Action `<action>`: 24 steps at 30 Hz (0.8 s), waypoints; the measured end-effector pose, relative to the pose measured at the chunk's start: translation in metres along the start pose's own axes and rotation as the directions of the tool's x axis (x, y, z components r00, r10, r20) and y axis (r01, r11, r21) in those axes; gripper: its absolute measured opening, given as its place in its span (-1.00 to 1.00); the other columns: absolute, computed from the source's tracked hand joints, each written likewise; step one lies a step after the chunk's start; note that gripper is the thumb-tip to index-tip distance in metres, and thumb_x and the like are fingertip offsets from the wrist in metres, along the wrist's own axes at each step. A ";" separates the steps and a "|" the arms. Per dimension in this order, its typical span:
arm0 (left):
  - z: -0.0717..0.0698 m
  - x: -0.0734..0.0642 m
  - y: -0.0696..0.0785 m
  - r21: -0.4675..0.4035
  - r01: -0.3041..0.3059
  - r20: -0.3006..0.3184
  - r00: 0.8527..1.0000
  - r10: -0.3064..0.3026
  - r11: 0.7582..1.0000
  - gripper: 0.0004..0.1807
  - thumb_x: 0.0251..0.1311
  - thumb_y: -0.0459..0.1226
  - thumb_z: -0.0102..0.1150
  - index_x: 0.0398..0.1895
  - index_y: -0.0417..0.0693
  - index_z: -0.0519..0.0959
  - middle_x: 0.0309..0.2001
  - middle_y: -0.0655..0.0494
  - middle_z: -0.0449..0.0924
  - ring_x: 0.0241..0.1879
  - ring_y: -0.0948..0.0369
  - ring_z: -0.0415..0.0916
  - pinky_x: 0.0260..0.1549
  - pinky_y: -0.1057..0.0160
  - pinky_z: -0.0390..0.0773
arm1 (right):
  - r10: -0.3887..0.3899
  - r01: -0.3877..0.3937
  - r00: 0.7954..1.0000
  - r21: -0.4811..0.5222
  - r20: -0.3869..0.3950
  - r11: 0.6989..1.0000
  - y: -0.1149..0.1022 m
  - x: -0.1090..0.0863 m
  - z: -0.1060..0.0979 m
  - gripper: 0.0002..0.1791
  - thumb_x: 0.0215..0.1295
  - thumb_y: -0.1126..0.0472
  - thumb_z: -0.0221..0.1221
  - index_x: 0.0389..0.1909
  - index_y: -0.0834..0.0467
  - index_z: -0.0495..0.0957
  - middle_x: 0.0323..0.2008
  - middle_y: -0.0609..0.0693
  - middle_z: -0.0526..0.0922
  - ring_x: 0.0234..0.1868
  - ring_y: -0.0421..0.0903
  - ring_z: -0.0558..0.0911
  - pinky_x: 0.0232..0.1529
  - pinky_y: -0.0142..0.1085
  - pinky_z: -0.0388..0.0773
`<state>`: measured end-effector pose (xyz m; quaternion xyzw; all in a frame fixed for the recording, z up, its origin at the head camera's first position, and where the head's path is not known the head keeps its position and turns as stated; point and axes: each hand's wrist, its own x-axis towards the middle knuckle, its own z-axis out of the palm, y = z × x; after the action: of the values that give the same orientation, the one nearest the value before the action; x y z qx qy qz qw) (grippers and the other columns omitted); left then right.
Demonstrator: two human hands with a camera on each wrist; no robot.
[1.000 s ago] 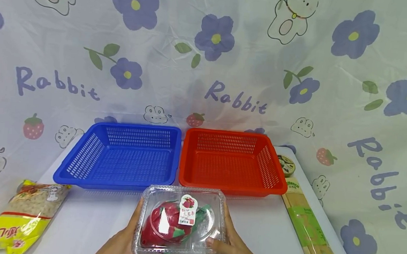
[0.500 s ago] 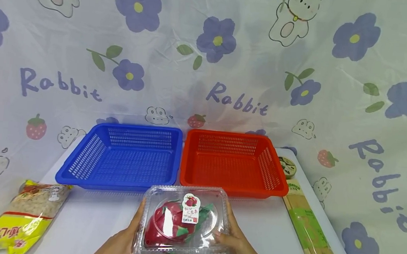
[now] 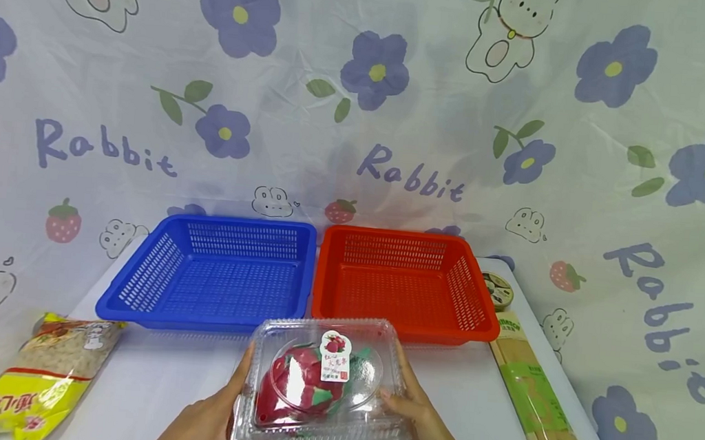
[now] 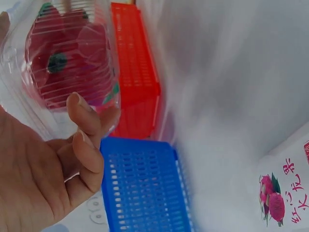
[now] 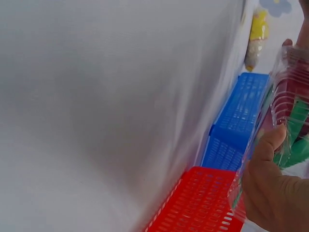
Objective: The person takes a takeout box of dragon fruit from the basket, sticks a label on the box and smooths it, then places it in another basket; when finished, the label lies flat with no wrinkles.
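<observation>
Between both hands is a clear plastic clamshell box (image 3: 368, 415) with a white sticker (image 3: 335, 367) on its lid. Inside it lies a red dragon fruit (image 3: 296, 385) with green tips. My left hand (image 3: 209, 419) grips the box's left side, its thumb along the near edge; in the left wrist view the fingers (image 4: 87, 159) curl under the base. At the opposite side my right hand (image 3: 426, 426) holds the box, thumb over the lid's right part. The box is tilted toward me, in front of the two baskets.
A blue basket (image 3: 201, 322) and a red basket (image 3: 402, 331) stand side by side at the back of the white table (image 3: 147, 376). At left lies a yellow food bag (image 3: 35, 381); at right, a long noodle pack (image 3: 537, 400) and a round tin (image 3: 499, 291). A printed curtain (image 3: 310, 127) hangs behind.
The box has shifted slightly to the right, its far edge rising a little, with both hands holding it throughout. Baskets and packs have stayed put.
</observation>
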<state>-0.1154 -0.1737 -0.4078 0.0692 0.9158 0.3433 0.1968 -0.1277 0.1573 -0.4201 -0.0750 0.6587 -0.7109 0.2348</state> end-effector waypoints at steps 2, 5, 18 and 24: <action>0.000 -0.001 0.001 0.014 -0.007 -0.007 1.000 0.007 1.000 0.43 -0.18 0.36 0.36 0.51 0.55 -0.57 0.43 -0.20 0.27 0.07 -0.26 0.56 -0.10 -0.36 0.52 | 0.005 -0.005 1.000 0.010 -0.007 1.000 -0.001 0.000 -0.001 -0.13 0.48 0.03 -0.09 0.54 -0.42 -0.46 0.51 0.18 -0.72 0.41 0.41 0.10 0.22 0.29 0.30; 0.000 -0.004 0.001 0.058 -0.038 -0.033 0.999 0.040 0.998 0.45 -0.20 0.37 0.36 0.53 0.49 -0.55 0.46 -0.19 0.22 0.04 -0.25 0.58 -0.12 -0.31 0.56 | 0.016 -0.015 1.000 0.025 -0.020 1.000 -0.003 0.002 -0.001 -0.13 0.48 0.01 -0.10 0.54 -0.39 -0.48 0.52 0.19 -0.66 0.43 0.36 0.10 0.22 0.29 0.33; -0.004 -0.010 -0.004 0.153 -0.143 -0.111 0.981 0.161 0.978 0.45 -0.11 0.24 0.41 0.59 0.19 -0.50 0.18 0.14 0.29 -0.63 0.49 0.21 -0.73 0.38 0.27 | 0.000 0.002 0.998 0.047 -0.060 0.999 -0.016 -0.001 -0.005 -0.18 0.50 0.04 -0.12 0.55 -0.45 -0.38 0.53 0.18 -0.61 0.48 0.36 -0.11 0.25 0.32 0.21; -0.005 -0.009 -0.005 0.158 -0.162 -0.106 0.978 0.180 0.974 0.44 -0.09 0.24 0.39 0.58 0.22 -0.51 0.17 0.16 0.25 -0.61 0.50 0.21 -0.74 0.39 0.28 | 0.011 -0.008 0.997 0.032 -0.082 0.999 -0.018 -0.001 -0.006 -0.17 0.48 0.04 -0.12 0.56 -0.38 -0.38 0.54 0.24 -0.51 0.41 0.34 0.04 0.21 0.34 0.24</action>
<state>-0.1090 -0.1828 -0.4049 0.1417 0.9395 0.2935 0.1056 -0.1334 0.1636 -0.4031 -0.0390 0.6566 -0.7228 0.2121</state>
